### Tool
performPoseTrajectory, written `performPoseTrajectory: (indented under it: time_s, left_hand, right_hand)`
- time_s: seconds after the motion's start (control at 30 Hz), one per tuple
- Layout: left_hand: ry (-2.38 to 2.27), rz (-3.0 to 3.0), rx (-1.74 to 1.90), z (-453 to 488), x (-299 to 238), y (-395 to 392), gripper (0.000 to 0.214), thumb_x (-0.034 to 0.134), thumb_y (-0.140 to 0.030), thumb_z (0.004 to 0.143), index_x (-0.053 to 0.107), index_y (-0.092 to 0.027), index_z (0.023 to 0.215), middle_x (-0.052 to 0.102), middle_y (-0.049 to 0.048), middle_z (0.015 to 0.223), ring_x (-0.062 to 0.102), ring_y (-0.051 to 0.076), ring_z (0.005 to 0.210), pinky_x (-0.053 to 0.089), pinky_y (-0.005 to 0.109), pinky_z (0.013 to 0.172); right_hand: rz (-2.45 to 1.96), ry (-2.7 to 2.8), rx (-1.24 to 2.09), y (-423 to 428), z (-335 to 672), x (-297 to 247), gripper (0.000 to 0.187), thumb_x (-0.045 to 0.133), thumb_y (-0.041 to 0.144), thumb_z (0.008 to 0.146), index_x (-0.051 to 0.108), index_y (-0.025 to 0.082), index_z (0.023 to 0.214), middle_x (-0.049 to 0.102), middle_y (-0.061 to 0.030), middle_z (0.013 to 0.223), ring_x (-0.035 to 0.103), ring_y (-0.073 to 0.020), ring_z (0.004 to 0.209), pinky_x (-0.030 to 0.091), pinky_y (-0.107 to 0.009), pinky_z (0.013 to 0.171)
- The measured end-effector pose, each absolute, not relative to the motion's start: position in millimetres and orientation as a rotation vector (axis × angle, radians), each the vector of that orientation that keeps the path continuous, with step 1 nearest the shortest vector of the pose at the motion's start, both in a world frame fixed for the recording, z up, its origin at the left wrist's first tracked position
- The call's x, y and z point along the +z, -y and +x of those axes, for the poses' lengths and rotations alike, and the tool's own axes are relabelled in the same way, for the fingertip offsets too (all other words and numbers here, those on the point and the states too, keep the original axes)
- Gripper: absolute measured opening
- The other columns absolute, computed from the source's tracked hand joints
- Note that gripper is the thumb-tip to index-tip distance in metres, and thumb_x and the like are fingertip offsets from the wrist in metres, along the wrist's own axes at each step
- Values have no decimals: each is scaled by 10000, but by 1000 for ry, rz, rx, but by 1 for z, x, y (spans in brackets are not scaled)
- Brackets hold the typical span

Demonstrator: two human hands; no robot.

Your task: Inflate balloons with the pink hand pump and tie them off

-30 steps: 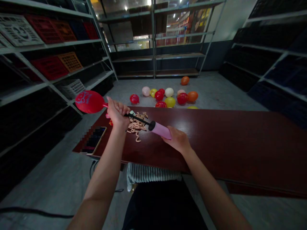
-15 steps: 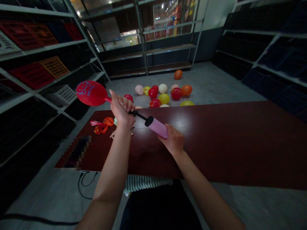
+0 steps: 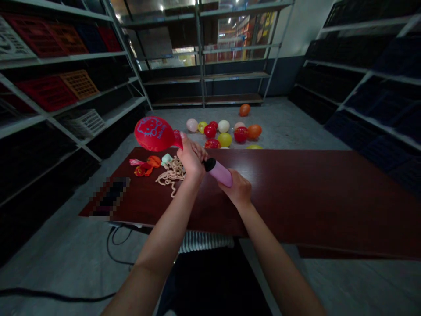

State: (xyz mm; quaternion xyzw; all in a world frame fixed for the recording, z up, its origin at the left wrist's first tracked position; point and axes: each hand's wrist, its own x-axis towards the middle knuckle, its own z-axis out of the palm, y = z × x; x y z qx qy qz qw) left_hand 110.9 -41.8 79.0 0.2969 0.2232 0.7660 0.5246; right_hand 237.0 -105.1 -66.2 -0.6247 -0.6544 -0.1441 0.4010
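My left hand (image 3: 192, 158) is closed around the neck of a partly inflated red balloon (image 3: 154, 133) with a blue cat-face print. The balloon points out to the left over the table's far edge. In my right hand (image 3: 238, 188) is the pink barrel of a hand balloon pump (image 3: 221, 172), its black end cap against my left fingers. That left hand also covers the pump's far end, so how the balloon sits on it is hidden. Beyond my left forearm lie a beige tangle of string-like pieces (image 3: 173, 171) and several limp orange and red balloons (image 3: 152, 162).
A dark red-brown table (image 3: 296, 193) spans the front. On its left end is a blurred dark flat object (image 3: 111, 197). Several inflated balloons (image 3: 225, 140) rest on the floor behind it. Shelves with crates (image 3: 79, 83) stand left. Cables (image 3: 59, 299) lie on the floor at lower left.
My left hand has moved right and down toward the right hand, bringing the balloon along. The pump's black rod, visible before, has slid into the barrel. The balloon looks somewhat rounder.
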Motion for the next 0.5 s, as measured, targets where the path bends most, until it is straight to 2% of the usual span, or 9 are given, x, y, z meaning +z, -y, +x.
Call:
performPoseTrajectory:
  time_s: [0.27,0.5]
  left_hand:
    - [-580,581,1927,64,68,52,678,526,-700,934,281,-211,534,258,-77,384,258,70,290,238,241,329]
    - [-550,531,1979,25,85,59,640,448,-531,1045,277,-207,520,234,-69,384,237,80,297,234,247,332]
  right_hand:
    - [-1460,1854,-492,111,225,-62,401,635,514,901,679,161,1086,755,-75,873,702,-209,750,463,-292,668]
    - [-1437,1928,-498,114,224,-62,407,635,517,901,671,161,1096,745,-75,854,699,-210,742,464,-294,663]
